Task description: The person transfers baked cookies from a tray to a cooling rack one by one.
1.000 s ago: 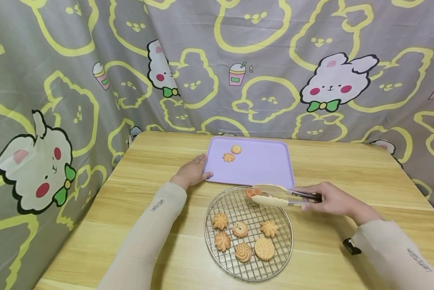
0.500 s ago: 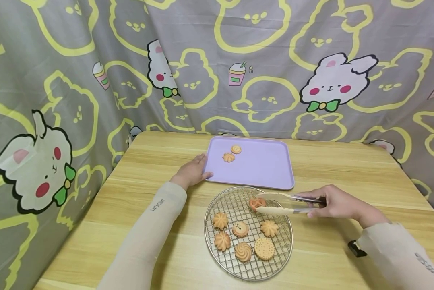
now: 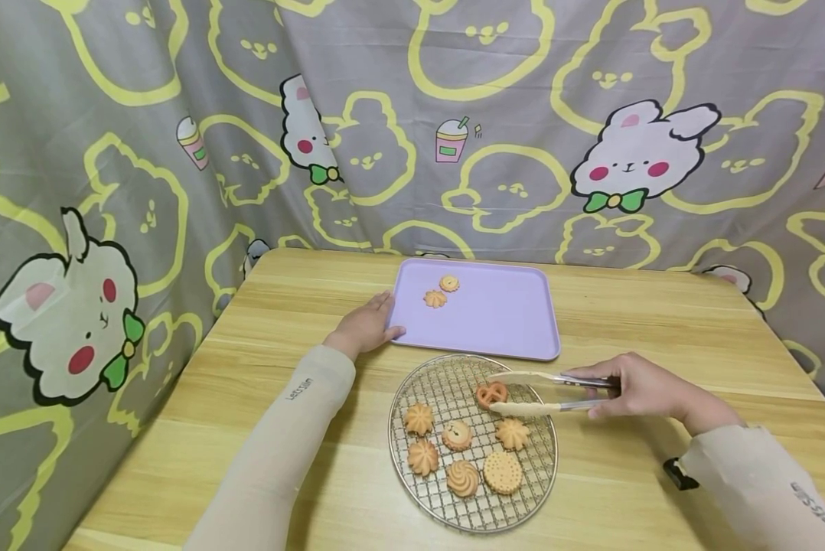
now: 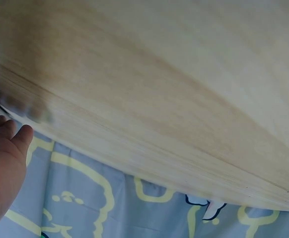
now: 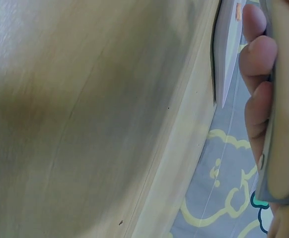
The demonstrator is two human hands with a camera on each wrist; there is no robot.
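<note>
My right hand [image 3: 643,389] grips a pair of tongs [image 3: 526,409] with cream-coloured tips and metal arms. The two tips stand apart, one on the far side and one on the near side of a brown pretzel-shaped cookie [image 3: 491,395] on the round wire rack [image 3: 432,497]. In the right wrist view, curled fingers [image 5: 261,54] wrap the handle of the tongs. Straight-fingered, my left hand [image 3: 366,325] rests against the left edge of the purple tray [image 3: 498,314], thumb at its near corner. A round cookie [image 3: 449,284] and a flower-shaped cookie [image 3: 435,299] lie on that tray.
Several more cookies sit on the rack, among them a swirl cookie [image 3: 463,478], a dotted round one [image 3: 503,473] and a star-like one [image 3: 512,434] near the tongs. Behind the wooden table [image 3: 302,298] hangs a grey patterned curtain [image 3: 399,222].
The tongs have moved toward me and slightly right, and their tips have spread apart. The pretzel cookie has shifted nearer from the rack's far rim. My left hand has stayed put.
</note>
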